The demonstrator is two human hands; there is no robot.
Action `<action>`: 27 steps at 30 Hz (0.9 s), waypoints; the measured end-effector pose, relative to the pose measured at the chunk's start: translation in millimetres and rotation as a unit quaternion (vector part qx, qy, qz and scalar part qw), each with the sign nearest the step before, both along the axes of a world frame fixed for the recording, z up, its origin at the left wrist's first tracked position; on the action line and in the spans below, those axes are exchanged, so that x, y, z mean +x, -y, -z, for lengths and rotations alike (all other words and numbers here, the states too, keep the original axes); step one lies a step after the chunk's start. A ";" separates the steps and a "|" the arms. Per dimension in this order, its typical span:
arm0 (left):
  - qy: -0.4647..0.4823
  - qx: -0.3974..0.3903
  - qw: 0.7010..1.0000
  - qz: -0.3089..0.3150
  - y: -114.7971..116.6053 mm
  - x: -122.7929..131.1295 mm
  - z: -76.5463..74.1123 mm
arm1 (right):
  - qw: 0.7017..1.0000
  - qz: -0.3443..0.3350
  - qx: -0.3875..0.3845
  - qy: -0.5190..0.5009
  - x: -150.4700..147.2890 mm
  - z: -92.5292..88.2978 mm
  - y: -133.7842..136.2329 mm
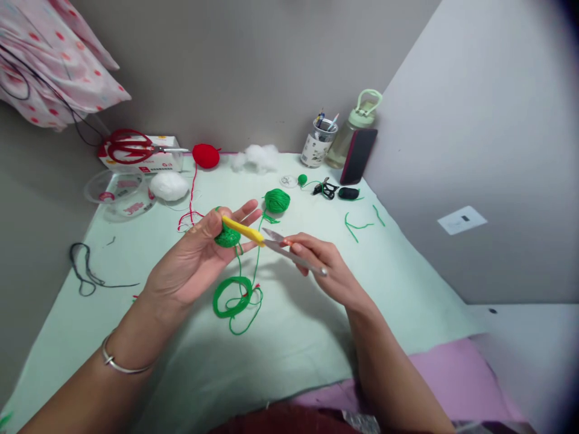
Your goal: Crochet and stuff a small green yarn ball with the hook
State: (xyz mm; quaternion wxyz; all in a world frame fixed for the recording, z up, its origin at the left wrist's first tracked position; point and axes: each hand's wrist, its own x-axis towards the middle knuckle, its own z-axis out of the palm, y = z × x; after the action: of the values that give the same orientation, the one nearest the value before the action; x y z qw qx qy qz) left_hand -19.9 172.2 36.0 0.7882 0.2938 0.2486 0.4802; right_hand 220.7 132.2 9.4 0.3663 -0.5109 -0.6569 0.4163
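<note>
Nearest the camera: a thin silver bangle on the left wrist, over the table's near edge.
Grip, left: the left hand is raised above the middle of the table and pinches a small green crochet piece. The yellow-handled hook lies across it, probably to steady the work.
Grip, right: the right hand clasps slim metal snips, with the tips pointed at the hook's end, close to the strand.
Yarn path: green strands hang from the piece to a loose green coil on the mint cloth below. The green yarn ball sits just behind.
Far edge: red yarn ball, white stuffing, a pen cup and a green-capped bottle. A phone leans against the bottle, so it stands up.
Far left corner: red scissors rest on a box, next to clear plastic lids.
Writing: the red print on the box and lids is too small to read.
</note>
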 end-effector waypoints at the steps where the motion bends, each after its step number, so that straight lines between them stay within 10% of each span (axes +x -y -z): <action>1: -0.004 0.001 1.000 0.003 2.1 1.7 -0.2 | 1.000 -0.018 -0.008 -0.019 -4.4 -2.7 2.4; 19: 0.012 -0.024 0.998 -0.051 12.7 8.8 -6.2 | 0.992 -0.095 -0.024 0.082 19.0 -6.0 7.9; 27: -0.109 -0.017 0.993 -0.032 37.2 28.9 21.2 | 0.964 -0.030 0.263 0.018 -20.3 4.9 19.0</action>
State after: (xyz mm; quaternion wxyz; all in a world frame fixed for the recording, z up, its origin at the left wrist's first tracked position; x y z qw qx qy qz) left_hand 9.0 135.0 14.8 0.7455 0.3235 0.3504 0.4656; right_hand 200.5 113.1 4.4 0.4631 -0.3841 -0.7649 0.2300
